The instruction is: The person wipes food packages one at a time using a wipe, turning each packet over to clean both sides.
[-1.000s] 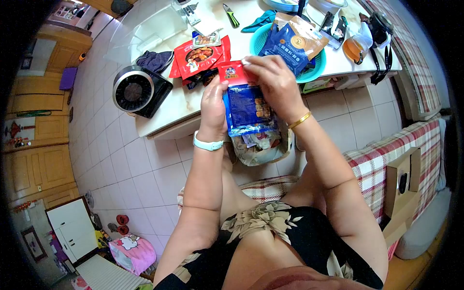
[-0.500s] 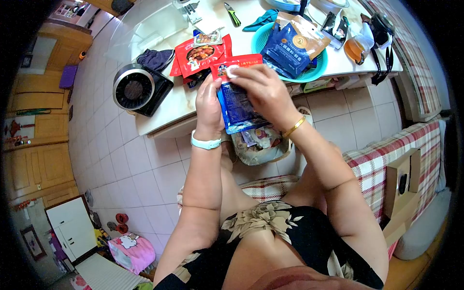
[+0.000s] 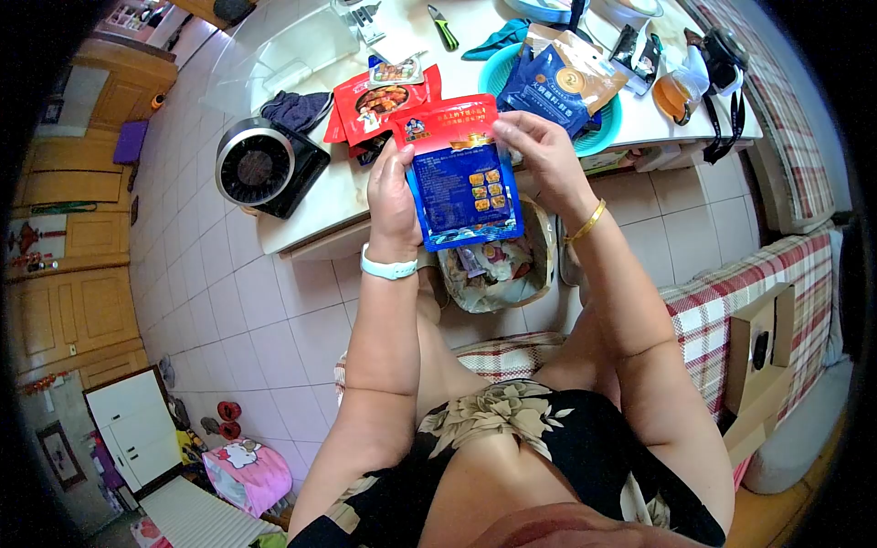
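Observation:
A red and blue food pouch point(image 3: 468, 187), its printed back facing me, is held upright above the table's near edge. My left hand point(image 3: 393, 201) is closed on the pouch's left side, thumb near its upper left part. At the upper right corner, my right hand point(image 3: 544, 151) pinches the edge between thumb and fingers. Just behind my left hand lie red food packets point(image 3: 379, 105) on the table. Beyond my right hand, blue and tan pouches point(image 3: 557, 87) sit in a turquoise basket point(image 3: 603, 137).
A black and silver round-faced appliance point(image 3: 254, 164) stands at the table's left corner beside a dark cloth point(image 3: 297, 111). Farther back lies a green-handled knife point(image 3: 443, 27). An amber-filled glass jug point(image 3: 674, 91) is at the right. Below the pouch is a lined waste bin point(image 3: 498, 283).
My right hand has moved from across the pouch's upper front to its upper right corner, uncovering the printed back. My left hand keeps its hold on the left side.

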`<action>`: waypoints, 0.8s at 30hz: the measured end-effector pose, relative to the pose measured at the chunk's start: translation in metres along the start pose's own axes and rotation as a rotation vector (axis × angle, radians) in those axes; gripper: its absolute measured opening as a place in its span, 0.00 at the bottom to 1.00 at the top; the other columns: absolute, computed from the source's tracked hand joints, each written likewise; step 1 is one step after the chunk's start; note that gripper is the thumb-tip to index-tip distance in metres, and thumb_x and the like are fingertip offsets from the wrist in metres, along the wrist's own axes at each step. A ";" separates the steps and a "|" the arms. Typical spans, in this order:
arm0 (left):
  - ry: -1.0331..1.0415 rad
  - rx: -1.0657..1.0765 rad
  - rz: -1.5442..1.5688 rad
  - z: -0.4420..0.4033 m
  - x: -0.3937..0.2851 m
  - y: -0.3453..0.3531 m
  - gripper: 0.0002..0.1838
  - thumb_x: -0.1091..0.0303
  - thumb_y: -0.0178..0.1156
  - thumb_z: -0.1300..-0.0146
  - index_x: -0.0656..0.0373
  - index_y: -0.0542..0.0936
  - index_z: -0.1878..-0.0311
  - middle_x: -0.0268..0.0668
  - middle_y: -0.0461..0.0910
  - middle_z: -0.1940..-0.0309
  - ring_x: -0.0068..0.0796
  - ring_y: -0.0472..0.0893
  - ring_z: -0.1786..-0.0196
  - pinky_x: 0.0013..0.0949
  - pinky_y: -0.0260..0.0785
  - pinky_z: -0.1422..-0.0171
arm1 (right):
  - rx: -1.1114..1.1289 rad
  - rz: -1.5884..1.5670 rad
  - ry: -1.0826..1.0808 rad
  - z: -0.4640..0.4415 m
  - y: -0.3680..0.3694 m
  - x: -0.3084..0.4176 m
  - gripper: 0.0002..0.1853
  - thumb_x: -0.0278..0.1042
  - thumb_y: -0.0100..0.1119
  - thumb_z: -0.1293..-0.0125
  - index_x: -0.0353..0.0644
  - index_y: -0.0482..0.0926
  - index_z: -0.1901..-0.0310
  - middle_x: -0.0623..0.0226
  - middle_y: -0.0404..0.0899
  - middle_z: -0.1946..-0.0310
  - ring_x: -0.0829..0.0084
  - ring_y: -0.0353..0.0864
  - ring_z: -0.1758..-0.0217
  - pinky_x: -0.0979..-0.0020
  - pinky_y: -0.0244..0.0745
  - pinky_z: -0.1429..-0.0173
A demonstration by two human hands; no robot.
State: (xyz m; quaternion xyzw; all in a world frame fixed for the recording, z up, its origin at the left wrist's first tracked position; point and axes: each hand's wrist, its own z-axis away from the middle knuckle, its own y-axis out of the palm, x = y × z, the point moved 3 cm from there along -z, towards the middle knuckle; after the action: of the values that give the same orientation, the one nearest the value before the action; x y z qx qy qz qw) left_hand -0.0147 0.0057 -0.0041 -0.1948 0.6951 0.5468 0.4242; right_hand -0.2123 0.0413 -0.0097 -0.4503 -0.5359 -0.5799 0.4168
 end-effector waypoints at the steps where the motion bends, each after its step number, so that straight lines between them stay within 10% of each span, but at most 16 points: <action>1: -0.001 0.001 -0.001 0.000 0.000 0.001 0.21 0.70 0.44 0.25 0.68 0.72 0.34 0.46 0.82 0.42 0.37 0.83 0.40 0.40 0.76 0.33 | -0.001 -0.001 -0.001 0.001 0.000 -0.003 0.15 0.36 0.65 0.27 0.35 0.83 0.46 0.71 0.86 0.56 0.84 0.80 0.54 0.76 0.75 0.47; 9: 0.091 -0.260 -0.306 -0.003 0.009 -0.006 0.16 0.71 0.56 0.24 0.63 0.73 0.36 0.40 0.84 0.49 0.28 0.84 0.47 0.32 0.77 0.40 | -0.177 -0.024 -0.211 0.013 0.002 0.013 0.08 0.31 0.67 0.29 0.36 0.82 0.54 0.69 0.86 0.59 0.82 0.82 0.57 0.76 0.78 0.47; 13: 0.380 -0.264 -0.470 0.003 0.008 0.012 0.20 0.62 0.52 0.20 0.63 0.69 0.33 0.44 0.77 0.36 0.37 0.75 0.31 0.43 0.71 0.29 | -0.335 0.134 -0.493 0.021 0.009 0.025 0.07 0.28 0.69 0.32 0.32 0.83 0.58 0.69 0.86 0.59 0.82 0.80 0.56 0.75 0.76 0.48; 16: 0.329 -0.047 -0.494 0.014 0.020 0.044 0.42 0.37 0.45 0.22 0.59 0.54 0.19 0.43 0.60 0.22 0.41 0.61 0.20 0.49 0.55 0.20 | -0.359 0.334 -0.641 0.029 0.022 0.032 0.06 0.24 0.70 0.36 0.33 0.83 0.60 0.64 0.86 0.61 0.75 0.83 0.59 0.74 0.78 0.50; 24: -0.010 0.029 0.104 0.019 0.032 0.036 0.52 0.18 0.36 0.33 0.58 0.65 0.26 0.40 0.72 0.33 0.35 0.74 0.31 0.41 0.65 0.26 | -0.060 0.650 -0.803 0.044 0.067 0.022 0.13 0.28 0.70 0.40 0.38 0.84 0.53 0.54 0.83 0.51 0.53 0.83 0.48 0.59 0.79 0.43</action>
State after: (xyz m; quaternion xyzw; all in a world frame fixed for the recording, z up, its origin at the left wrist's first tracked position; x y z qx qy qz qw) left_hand -0.0518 0.0410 -0.0093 -0.1494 0.7099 0.5592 0.4012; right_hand -0.1498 0.0799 0.0287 -0.7925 -0.4690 -0.2170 0.3237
